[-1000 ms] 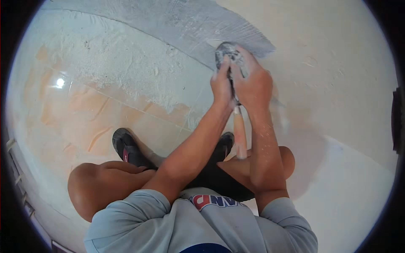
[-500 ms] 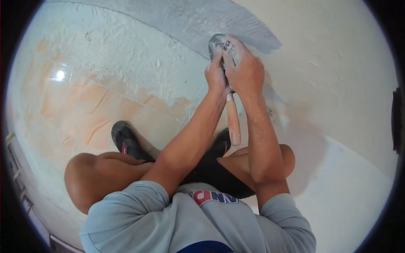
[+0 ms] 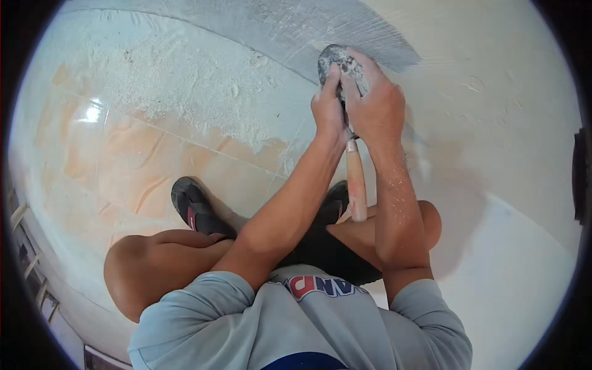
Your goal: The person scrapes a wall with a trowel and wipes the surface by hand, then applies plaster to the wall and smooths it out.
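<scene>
Both hands grip the blade of a trowel (image 3: 333, 56), whose dark rounded end is caked with pale plaster dust. My left hand (image 3: 328, 106) is closed along the blade's left side, its thumb laid on the face. On the other side, my right hand (image 3: 377, 102) is closed with its fingers stretched across the blade, dust whitening the fingertips. The trowel's wooden handle (image 3: 356, 182) points back toward my body below the wrists, held by neither hand. The blade's end overlaps the lower edge of a grey, streaked surface (image 3: 370, 28).
Pale plaster crumbs (image 3: 166, 80) are spread over the left side. Orange-patterned tiles (image 3: 132, 154) show below them. My dark shoes (image 3: 196, 203) are planted beneath my arms. A smooth pale surface (image 3: 512, 154) stretches to the right, with a dark object (image 3: 578, 176) at its edge.
The view has shifted a little, so most things appear farther right. Both hands and the trowel have moved slightly right and keep the same grip.
</scene>
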`<state>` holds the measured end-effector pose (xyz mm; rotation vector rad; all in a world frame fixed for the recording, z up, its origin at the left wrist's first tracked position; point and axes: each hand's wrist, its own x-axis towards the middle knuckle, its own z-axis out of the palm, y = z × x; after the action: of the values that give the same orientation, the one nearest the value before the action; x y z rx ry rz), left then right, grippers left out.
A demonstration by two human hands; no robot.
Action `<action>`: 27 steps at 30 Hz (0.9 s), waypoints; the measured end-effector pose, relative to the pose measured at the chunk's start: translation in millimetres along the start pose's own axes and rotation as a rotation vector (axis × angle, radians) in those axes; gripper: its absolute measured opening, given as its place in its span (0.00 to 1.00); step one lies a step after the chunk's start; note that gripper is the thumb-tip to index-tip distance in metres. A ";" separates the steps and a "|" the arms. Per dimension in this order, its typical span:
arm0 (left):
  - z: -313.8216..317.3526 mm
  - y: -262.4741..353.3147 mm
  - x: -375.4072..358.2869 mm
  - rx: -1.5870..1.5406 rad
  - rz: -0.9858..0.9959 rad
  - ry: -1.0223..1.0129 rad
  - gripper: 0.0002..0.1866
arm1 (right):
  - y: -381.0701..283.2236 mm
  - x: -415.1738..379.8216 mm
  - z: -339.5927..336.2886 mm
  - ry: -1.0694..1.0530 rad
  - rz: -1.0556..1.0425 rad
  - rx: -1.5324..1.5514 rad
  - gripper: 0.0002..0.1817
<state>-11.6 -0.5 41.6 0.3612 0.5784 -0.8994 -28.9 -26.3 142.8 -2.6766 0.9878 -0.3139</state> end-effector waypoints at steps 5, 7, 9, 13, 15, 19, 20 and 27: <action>-6.4 -6.6 6.5 -0.124 -0.047 -0.131 0.23 | 8.3 -2.3 4.1 0.018 -0.035 -0.083 0.23; -0.5 -12.9 5.4 -0.106 -0.030 -0.116 0.23 | 10.5 -4.6 -3.6 0.032 -0.030 -0.043 0.23; 1.7 -13.5 1.5 -0.034 0.040 -0.059 0.23 | 10.6 -2.1 -2.5 0.049 -0.046 0.008 0.23; -13.3 10.3 14.8 -0.148 -0.102 -0.236 0.26 | 5.1 9.5 27.1 0.000 -0.064 -0.157 0.22; -12.7 5.4 12.2 -0.092 -0.093 -0.104 0.26 | 1.6 8.6 17.6 -0.011 -0.042 -0.132 0.22; -4.4 3.4 1.3 -0.076 -0.076 -0.098 0.25 | -10.1 3.8 5.3 -0.021 0.028 -0.104 0.22; -5.8 2.4 3.3 -0.102 -0.083 -0.119 0.25 | -11.0 3.5 3.4 -0.045 0.076 -0.154 0.22; 7.1 -2.0 -2.4 -0.109 -0.022 -0.034 0.23 | -1.8 -15.7 -16.2 0.054 0.092 -0.036 0.18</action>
<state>-12.0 -3.9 48.5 0.2408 0.5982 -0.8897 -44.2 -17.5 156.8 -2.6570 1.1386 -0.3548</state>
